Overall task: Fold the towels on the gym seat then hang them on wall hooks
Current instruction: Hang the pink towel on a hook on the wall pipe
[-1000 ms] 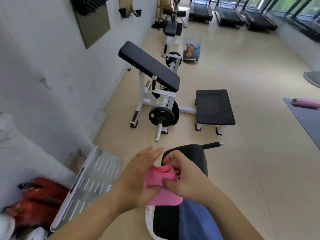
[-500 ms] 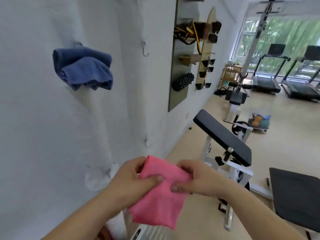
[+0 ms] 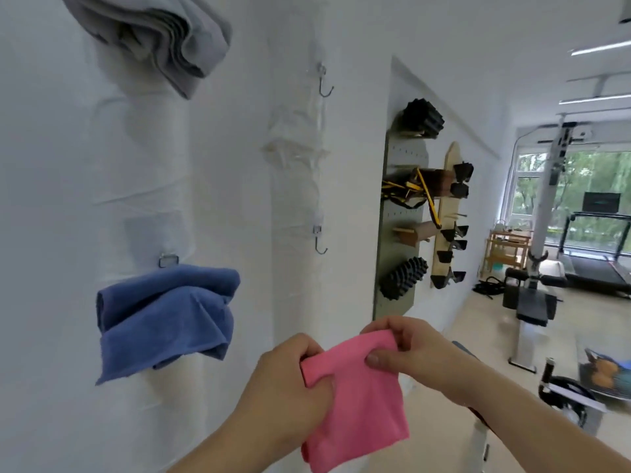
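A folded pink towel (image 3: 358,401) hangs between my two hands in front of the white wall. My left hand (image 3: 290,380) pinches its upper left corner and my right hand (image 3: 406,349) pinches its upper right edge. A folded blue towel (image 3: 164,319) hangs on the wall to the left, below a metal hook plate (image 3: 168,260). A grey towel (image 3: 153,35) hangs higher up at the top left. Two bare metal hooks are on the wall: an upper hook (image 3: 324,84) and a lower hook (image 3: 319,241), both above the pink towel.
A green pegboard (image 3: 399,227) with rollers and bands, and a wooden rack (image 3: 447,216), hang on the wall to the right. Gym benches (image 3: 532,305), a basket of balls (image 3: 604,373) and treadmills (image 3: 597,268) stand further down the room.
The view has swung up from the seat and floor to the wall. Both hands have raised the pink towel closer to the wall, beside the hung blue towel.
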A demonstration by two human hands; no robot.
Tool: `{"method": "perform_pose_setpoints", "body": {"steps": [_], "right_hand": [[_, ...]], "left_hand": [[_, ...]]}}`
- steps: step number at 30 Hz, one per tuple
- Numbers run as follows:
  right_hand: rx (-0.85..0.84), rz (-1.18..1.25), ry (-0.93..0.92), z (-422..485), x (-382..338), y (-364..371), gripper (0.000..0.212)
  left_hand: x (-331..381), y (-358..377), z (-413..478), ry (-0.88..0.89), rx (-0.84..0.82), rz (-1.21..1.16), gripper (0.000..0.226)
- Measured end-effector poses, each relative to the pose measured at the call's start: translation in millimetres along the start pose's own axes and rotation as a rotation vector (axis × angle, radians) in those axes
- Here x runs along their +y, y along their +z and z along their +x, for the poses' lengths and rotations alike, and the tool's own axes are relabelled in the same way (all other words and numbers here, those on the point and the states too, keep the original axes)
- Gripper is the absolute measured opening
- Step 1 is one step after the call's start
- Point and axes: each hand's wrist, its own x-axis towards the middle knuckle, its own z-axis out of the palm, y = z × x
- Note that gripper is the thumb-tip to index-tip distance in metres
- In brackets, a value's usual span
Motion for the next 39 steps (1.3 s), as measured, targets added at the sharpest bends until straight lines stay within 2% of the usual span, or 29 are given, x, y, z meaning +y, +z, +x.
{"method": "perform_pose_setpoints", "body": {"steps": [6,9,12,18,23,26,30,34,37,39], "right_hand": [[-0.029,0.041,-0.185,89.1,-48.8,-68.8,0.028],[0.035,-0.121,-0.232,133.6,-65.3,-85.4,0.018],[0.123,-0.139,-0.256,178.3,-68.1,-83.9,0.013],[0.254,-0.088,-0.293,240.7,-68.2,-78.3,0.030],[0.359,-0.108,-0.358,259.5,-46.3,-67.9,0.038],[0.396,-0.140,-0.387,262.2,-21.6,-54.3,0.036],[0.354,-0.158,-0.367,260.0,0.4,-41.3,0.028],[0.187,-0.205,-0.267,246.1,-1.4,-46.2,0.022],[0.017,-0.146,-0.152,231.1,-16.0,-60.0,0.016],[-0.080,-0.179,-0.148,223.5,-22.0,-66.3,0.025]], "left_hand": [[54.0,-25.5,96.3,0.140,0.131,0.156,0.021],[64.2,-39.2,138.1,0.164,0.181,0.287,0.024],[62.5,-40.9,171.7,0.144,0.200,0.409,0.026],[61.9,-42.7,222.8,0.177,0.288,0.516,0.034],[56.2,-27.8,229.8,0.291,0.215,0.809,0.027],[45.6,-20.4,221.2,0.341,0.180,1.021,0.033],[27.6,-15.0,217.3,0.239,0.251,1.057,0.028],[22.7,-1.3,210.4,0.237,0.201,1.071,0.026],[28.0,3.3,208.0,0.182,0.213,0.932,0.039],[33.8,2.3,210.8,0.149,0.265,0.812,0.043]]}}
